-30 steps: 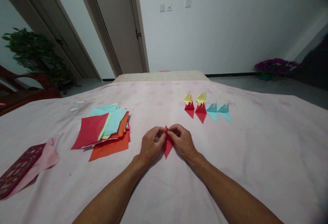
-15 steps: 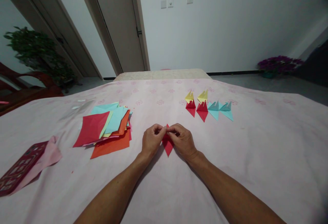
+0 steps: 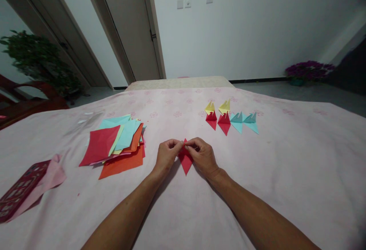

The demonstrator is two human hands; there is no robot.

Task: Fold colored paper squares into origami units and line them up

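A red folded paper (image 3: 185, 161), shaped like a narrow diamond, lies on the pink cloth in front of me with its lower point toward me. My left hand (image 3: 168, 154) pinches its upper left edge between thumb and forefinger. From the other side, my right hand (image 3: 202, 155) pinches the paper near its top, the thumb and forefinger almost meeting the left fingertips. The fingers cover part of the upper folds. Beyond my right hand sit several finished-looking folded paper birds, among them a red bird (image 3: 224, 123), a yellow bird (image 3: 224, 107) and a light blue bird (image 3: 237, 121).
To the left is a loose stack of coloured paper squares (image 3: 103, 143). A dark red box-like packet (image 3: 24, 189) lies with pink paper (image 3: 53, 177) at the near left. Small white scraps (image 3: 82, 122) rest behind the stack. The patterned tablecloth (image 3: 274, 189) spreads all around.
The camera view has shifted slightly. My left fingers have moved a little off the red paper, uncovering more of its left side; the right hand keeps nearly the same pinch.
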